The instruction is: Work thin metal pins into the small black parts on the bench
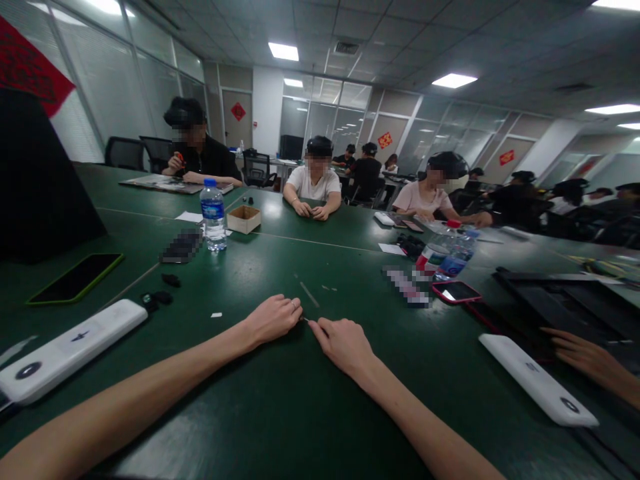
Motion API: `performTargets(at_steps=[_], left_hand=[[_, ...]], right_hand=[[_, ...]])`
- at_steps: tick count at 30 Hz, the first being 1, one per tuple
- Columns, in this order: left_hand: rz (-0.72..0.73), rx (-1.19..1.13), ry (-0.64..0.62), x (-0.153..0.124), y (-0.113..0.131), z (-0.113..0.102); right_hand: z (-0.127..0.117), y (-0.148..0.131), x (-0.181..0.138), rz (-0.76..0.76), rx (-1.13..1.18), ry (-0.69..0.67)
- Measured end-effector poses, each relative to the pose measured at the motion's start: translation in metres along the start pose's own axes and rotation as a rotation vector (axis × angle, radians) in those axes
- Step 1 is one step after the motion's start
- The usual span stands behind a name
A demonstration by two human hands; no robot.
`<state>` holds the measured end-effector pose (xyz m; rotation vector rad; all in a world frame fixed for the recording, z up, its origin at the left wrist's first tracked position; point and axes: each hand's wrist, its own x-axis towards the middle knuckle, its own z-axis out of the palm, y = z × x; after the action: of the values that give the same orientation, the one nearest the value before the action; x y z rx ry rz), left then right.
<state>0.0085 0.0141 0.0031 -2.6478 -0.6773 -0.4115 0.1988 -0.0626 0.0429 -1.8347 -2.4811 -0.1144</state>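
Observation:
Over the green tabletop (240,407), my left hand (275,315) and my right hand (344,343) almost meet, both with curled fingers. A tiny thin light piece (305,319) shows in the gap between their fingertips. My right thumb and forefinger pinch one end of it; the other end runs to my left fingers, which hide it. It is too small to name. A ring is on a left finger. Just beyond my hands lies a narrow clear strip (309,294). A small white scrap (216,315) rests left of my left hand.
Left are a white device (75,350), a green-edged phone (75,279), a water bottle (214,217) and an open box (244,219). Right are another white device (537,380), a pink-edged phone (456,291), two bottles and a co-worker's hand (590,357). Several people sit around.

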Motion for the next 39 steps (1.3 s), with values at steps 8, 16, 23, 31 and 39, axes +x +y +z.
performTargets(at_steps=[8, 16, 23, 31, 39], left_hand=[[-0.018, 0.068, -0.024, 0.000, 0.003, -0.002], [0.138, -0.018, 0.014, 0.007, 0.049, -0.017], [0.120, -0.113, 0.046, 0.013, 0.068, -0.022], [0.004, -0.216, 0.022, 0.013, 0.061, -0.026], [-0.181, -0.412, -0.011, 0.013, 0.053, -0.020]], right_hand=[[-0.003, -0.014, -0.010, 0.077, -0.040, -0.004], [0.006, 0.006, 0.014, 0.194, -0.120, 0.010], [0.015, 0.022, 0.024, 0.227, -0.127, 0.079], [0.016, 0.023, 0.020, 0.205, -0.116, 0.074], [0.014, 0.025, 0.016, 0.170, -0.068, 0.086]])
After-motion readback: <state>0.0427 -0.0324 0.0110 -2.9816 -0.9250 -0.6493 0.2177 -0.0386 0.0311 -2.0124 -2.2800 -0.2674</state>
